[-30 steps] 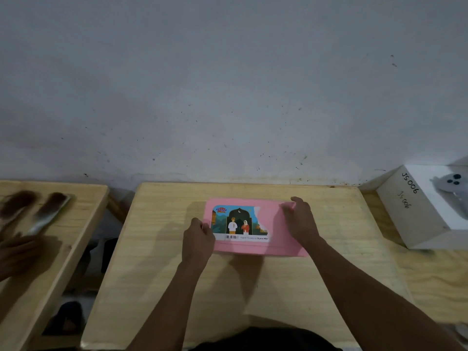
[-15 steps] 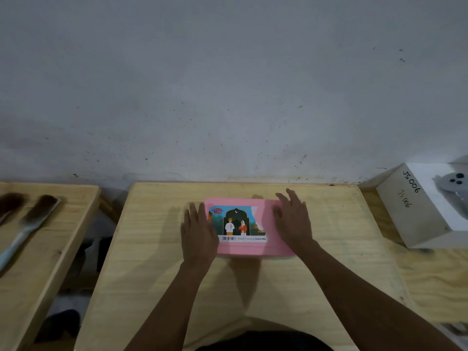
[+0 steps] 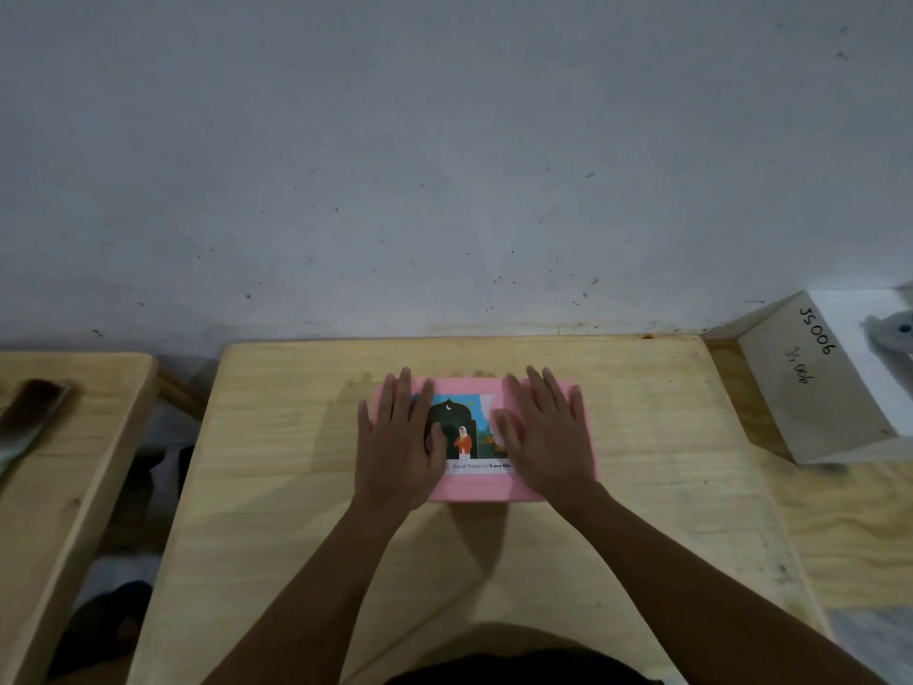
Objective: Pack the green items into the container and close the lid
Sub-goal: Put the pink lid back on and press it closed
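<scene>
**A:** Closest in, a dark garment (image 3: 518,672) at the bottom edge, with two bare forearms running up from it toward the pink rectangular plastic container (image 3: 474,491).

**B:** And both palms are down on it! The left hand (image 3: 397,444) lies flat on the container's left part, fingers straight. Its grip is apart, clamped on nothing.

**A:** Same for the right hand (image 3: 546,437) on the container's right part. The fingers are straight and spread, the grip is apart, and the palm presses on the flat pink lid (image 3: 469,386).

**B:** Between the hands shows the printed paper label (image 3: 462,432): a dark arch, a crescent, a small figure in red.

**A:** The container sits on the pale wooden table (image 3: 296,487), roughly mid-table, with the lid lying flat on top.

**B:** Left of the container, across a gap, there's a second wooden table (image 3: 64,487) with a dark-bristled brush (image 3: 29,412) on it.

**A:** Right of the container, slightly farther back, a white rectangular box (image 3: 810,388) is set at an angle, "JS006" handwritten on its side.

**B:** And behind the container, past the table's far edge, a speckled grey plaster wall (image 3: 444,165).
</scene>
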### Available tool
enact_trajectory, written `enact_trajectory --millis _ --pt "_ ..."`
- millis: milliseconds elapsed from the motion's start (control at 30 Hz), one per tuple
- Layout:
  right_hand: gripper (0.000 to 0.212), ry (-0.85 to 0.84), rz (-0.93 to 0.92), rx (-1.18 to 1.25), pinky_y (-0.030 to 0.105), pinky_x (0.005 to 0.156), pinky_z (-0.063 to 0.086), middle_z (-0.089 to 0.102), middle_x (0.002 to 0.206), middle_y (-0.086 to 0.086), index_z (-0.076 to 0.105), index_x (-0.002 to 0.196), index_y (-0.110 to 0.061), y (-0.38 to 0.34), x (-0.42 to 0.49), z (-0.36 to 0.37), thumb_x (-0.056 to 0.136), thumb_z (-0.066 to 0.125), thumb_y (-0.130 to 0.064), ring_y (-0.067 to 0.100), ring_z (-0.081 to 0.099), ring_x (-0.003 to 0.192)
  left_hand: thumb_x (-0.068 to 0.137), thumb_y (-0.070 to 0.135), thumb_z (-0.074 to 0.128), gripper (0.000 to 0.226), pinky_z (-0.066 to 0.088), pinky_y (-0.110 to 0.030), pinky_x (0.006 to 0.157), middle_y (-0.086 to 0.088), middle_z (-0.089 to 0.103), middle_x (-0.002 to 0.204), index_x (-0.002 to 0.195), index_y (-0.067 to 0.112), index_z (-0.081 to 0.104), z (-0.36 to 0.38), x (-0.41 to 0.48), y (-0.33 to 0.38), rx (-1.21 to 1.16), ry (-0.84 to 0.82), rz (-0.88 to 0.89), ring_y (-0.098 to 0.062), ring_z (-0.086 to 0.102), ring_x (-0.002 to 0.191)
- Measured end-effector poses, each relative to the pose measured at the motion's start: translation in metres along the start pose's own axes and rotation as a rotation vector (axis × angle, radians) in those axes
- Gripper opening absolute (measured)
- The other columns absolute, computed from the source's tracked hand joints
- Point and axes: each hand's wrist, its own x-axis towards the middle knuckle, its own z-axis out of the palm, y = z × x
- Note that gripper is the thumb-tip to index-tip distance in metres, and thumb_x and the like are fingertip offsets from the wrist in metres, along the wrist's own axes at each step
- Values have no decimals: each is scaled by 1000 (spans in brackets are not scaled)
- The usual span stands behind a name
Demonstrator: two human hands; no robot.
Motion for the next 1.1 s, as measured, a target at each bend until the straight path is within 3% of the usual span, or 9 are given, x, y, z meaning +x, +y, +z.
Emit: enact_trajectory --millis 300,500,667,733,833,933,1100 --pt "61 -21 -13 -29 55 119 4 22 161 4 21 152 -28 2 3 4 98 18 -58 24 9 150 88 45 32 64 32 -54 112 -8 26 158 148 22 29 -1 3 3 -10 -16 -35 -28 19 148" --pt "58 40 2 43 54 119 13 36 155 4 38 144 -24 2 2 -3 97 29 -55 23 25 146 87 45 37 62 34 -49 111 -5 28 158 144 23 35 -4 2 5 -49 1 -61 -25 19 148" --pt "52 88 118 82 49 118 18 35 155 8 42 141 -20 2 -4 -1 97 29 -45 25 25 146 85 45 48 57 35 -48 112 0 34 155 137 23 47 -4 -1 4 -124 57 -107 -20 26 146" --pt "57 80 205 140 51 118 23 29 158 10 38 143 -16 7 -10 1 97 26 -47 26 19 148 83 45 49 55 40 -48 108 1 40 152 133 22 53 -3 -4 5 -128 107 -177 -19 35 142" --pt "58 96 207 202 48 115 33 26 158 13 38 142 -12 12 -19 4 99 24 -47 26 15 149 82 43 48 52 54 -41 88 5 49 146 127 20 60 -1 -11 11 -250 252 -359 -22 59 121" --pt "54 121 207 207 45 115 33 25 159 13 36 143 -12 13 -20 6 100 28 -45 26 13 149 85 41 49 50 55 -36 81 12 46 147 131 23 57 0 -16 16 -353 317 -459 -19 63 116" --pt "66 92 161 207 42 116 30 23 159 16 32 147 -10 16 -20 6 97 21 -53 28 12 149 86 41 45 51 53 -32 79 14 46 147 131 22 59 3 -15 11 -388 320 -452 -19 67 108"
